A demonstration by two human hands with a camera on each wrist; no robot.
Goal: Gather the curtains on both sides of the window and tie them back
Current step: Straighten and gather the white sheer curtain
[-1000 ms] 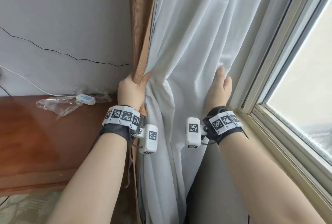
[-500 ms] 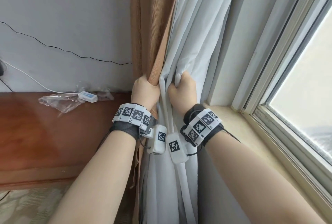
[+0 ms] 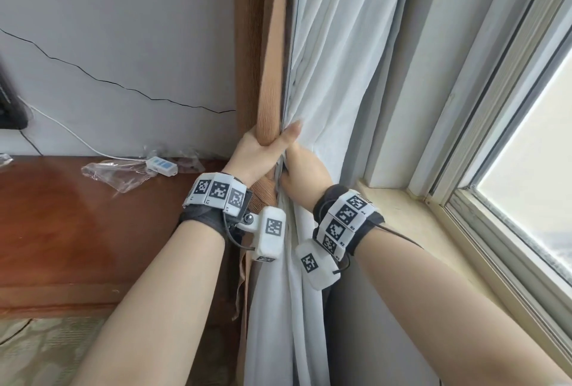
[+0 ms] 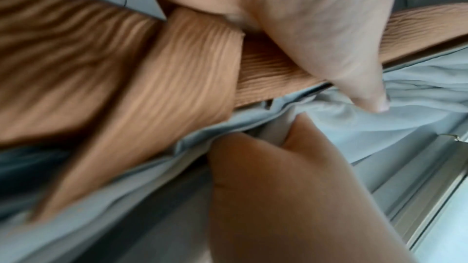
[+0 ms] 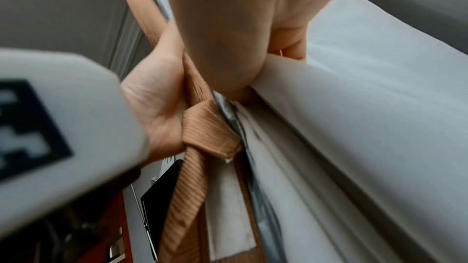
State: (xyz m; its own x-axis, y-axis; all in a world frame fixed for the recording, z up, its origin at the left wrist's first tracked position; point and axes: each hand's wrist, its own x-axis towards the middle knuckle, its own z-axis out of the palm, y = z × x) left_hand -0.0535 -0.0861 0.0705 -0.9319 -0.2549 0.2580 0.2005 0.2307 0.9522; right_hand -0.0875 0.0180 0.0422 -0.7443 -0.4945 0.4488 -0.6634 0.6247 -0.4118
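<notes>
A white curtain (image 3: pixel 325 70) with a tan ribbed outer layer (image 3: pixel 269 82) hangs bunched at the left side of the window. My left hand (image 3: pixel 257 150) grips the tan fold, its thumb laid across onto the white cloth. Right beside it my right hand (image 3: pixel 303 169) clutches the gathered white folds, fingers buried in the fabric. In the right wrist view a tan strip (image 5: pixel 202 133) looks looped or knotted just under my left palm (image 5: pixel 154 107). The left wrist view is blurred and shows tan fabric (image 4: pixel 164 79) over white cloth (image 4: pixel 380 127).
A wooden desk (image 3: pixel 62 231) stands to the left with a plastic bag (image 3: pixel 114 172) and a white remote (image 3: pixel 162 166) on a cable. The cream windowsill (image 3: pixel 418 231) and window frame (image 3: pixel 507 144) run along the right. A cracked wall (image 3: pixel 123 45) is behind.
My right hand swept the white curtain from near the window leftward to the left hand, closing on it. The curtain now hangs in a narrow bunch, baring the wall by the window.
</notes>
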